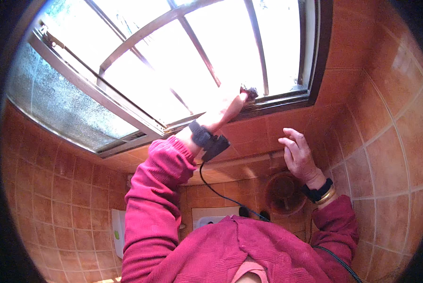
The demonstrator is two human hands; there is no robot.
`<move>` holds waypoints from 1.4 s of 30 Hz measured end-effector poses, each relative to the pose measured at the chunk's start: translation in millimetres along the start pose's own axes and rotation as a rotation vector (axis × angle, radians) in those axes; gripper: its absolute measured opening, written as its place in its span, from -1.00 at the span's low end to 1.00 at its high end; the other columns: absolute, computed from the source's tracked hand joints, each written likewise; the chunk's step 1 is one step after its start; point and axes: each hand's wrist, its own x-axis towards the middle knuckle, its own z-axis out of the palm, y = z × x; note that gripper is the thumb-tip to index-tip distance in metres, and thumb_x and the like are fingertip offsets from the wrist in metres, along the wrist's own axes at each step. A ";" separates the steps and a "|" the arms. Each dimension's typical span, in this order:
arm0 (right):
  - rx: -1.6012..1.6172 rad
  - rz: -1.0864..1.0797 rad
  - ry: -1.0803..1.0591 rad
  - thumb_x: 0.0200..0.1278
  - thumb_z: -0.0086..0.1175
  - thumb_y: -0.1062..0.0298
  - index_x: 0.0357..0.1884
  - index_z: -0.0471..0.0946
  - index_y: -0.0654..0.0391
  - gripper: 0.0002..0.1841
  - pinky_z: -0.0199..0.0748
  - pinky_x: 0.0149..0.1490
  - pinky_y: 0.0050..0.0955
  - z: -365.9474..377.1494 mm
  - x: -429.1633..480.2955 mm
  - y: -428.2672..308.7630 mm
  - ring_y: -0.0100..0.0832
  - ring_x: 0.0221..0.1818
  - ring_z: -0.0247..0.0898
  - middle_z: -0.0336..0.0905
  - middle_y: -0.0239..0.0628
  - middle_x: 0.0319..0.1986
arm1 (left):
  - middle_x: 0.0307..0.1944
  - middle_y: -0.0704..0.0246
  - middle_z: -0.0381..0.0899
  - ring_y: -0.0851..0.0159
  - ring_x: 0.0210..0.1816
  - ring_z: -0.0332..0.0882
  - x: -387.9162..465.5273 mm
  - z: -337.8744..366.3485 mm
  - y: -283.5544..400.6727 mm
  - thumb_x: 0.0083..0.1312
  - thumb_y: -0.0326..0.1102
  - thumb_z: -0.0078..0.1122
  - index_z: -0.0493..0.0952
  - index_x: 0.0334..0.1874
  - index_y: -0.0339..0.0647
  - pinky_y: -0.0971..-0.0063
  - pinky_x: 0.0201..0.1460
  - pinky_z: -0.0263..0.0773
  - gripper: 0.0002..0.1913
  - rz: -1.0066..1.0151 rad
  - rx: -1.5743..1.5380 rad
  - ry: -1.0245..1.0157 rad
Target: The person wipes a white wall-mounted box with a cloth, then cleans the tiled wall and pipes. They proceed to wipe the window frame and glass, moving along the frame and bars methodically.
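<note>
My left hand (229, 105) reaches out to the bottom of a window and holds a small dark crumpled pad (249, 92). Glare washes out much of the hand, and whether the pad is cloth or a scourer cannot be told. The pad is at the dark lower track (282, 100) of the sliding window, near its right corner. Bare in the air, my right hand (299, 155) hangs below the tiled sill with fingers bent and apart. It touches nothing that I can see.
Metal bars (200, 53) cross the bright opening. A textured glass pane (62, 95) fills the left side. Orange tiled walls (384, 155) enclose me. Below are a round reddish bucket (285, 194) and a white box (118, 233). A black cable (218, 192) hangs from my left wrist.
</note>
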 end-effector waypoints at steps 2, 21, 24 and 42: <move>0.018 0.054 -0.026 0.21 0.04 0.63 -0.03 0.54 0.24 -0.72 0.46 0.25 -0.16 -3.4 -12.4 -1.7 0.02 0.17 0.41 0.40 0.04 0.13 | -0.39 0.02 0.61 0.00 -0.38 0.59 13.9 11.2 -14.5 0.28 -0.37 0.01 0.59 -0.17 -0.34 0.16 -0.26 0.45 -0.78 0.008 0.042 0.044; -0.047 0.122 0.010 0.22 0.05 0.61 -0.04 0.54 0.25 -0.74 0.52 0.17 -0.21 -32.8 -26.6 -4.4 -0.07 0.07 0.49 0.39 -0.01 0.15 | -0.15 0.05 0.63 0.01 -0.07 0.64 60.6 55.8 57.3 0.16 -0.56 0.13 0.59 0.01 -0.31 0.24 0.07 0.49 -0.66 0.252 -0.170 0.111; -0.017 0.135 -0.023 0.20 0.05 0.61 -0.04 0.53 0.26 -0.74 0.53 0.14 -0.23 -26.6 -34.2 -4.8 -0.10 0.03 0.51 0.38 -0.03 0.16 | -0.07 0.01 0.59 -0.06 0.02 0.57 91.4 86.3 49.7 0.13 -0.49 0.12 0.60 0.03 -0.26 0.21 0.16 0.44 -0.63 0.273 -0.147 -0.051; -0.084 0.221 -0.089 0.28 0.10 0.49 0.21 0.42 0.21 -0.57 0.60 0.05 -0.19 -44.2 -45.3 0.8 -0.04 0.06 0.53 0.40 -0.05 0.15 | -0.21 0.18 0.63 0.28 -0.17 0.63 13.5 59.1 79.2 0.23 -0.35 0.15 0.60 -0.25 -0.31 0.39 -0.10 0.57 -0.83 0.555 0.691 0.045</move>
